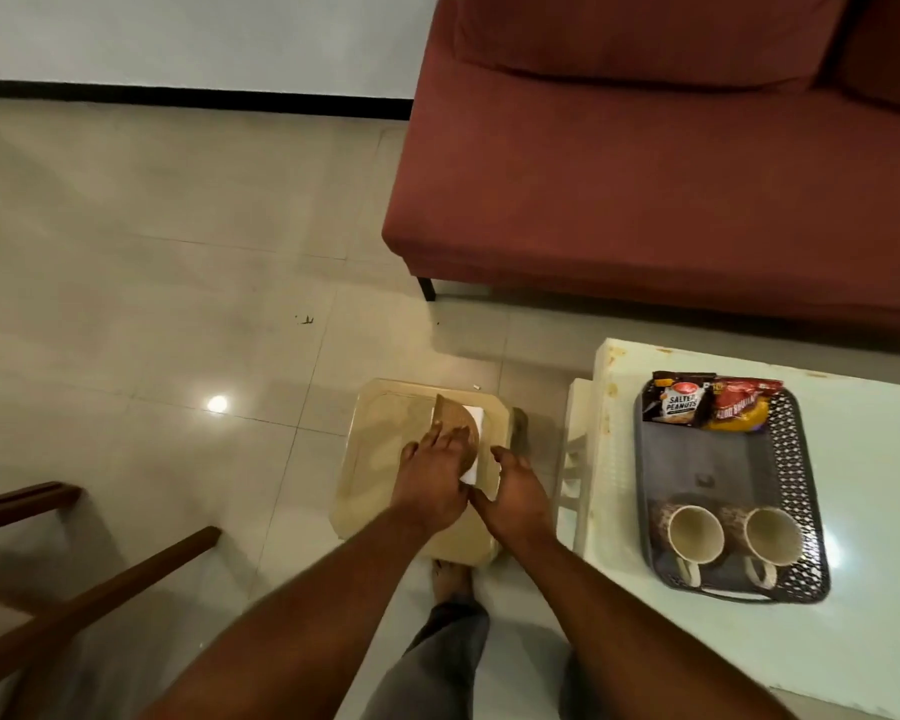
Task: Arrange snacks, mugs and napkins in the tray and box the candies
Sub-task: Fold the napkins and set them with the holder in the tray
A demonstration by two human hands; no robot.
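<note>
A half-round wooden napkin holder with white napkins in it lies on a low beige plastic stool. My left hand lies on top of the holder, its fingers closed over the near edge. My right hand is just to the right, thumb up, touching the napkins' near corner; its fingers are curled out of sight. On the white table, a dark mesh tray holds a salted peanuts packet and a red snack packet at its far end. Two cream mugs stand at its near end.
The white table stands to the right of the stool. A red sofa fills the back right. Wooden chair rails cross the lower left. My foot is on the tiled floor just below the stool.
</note>
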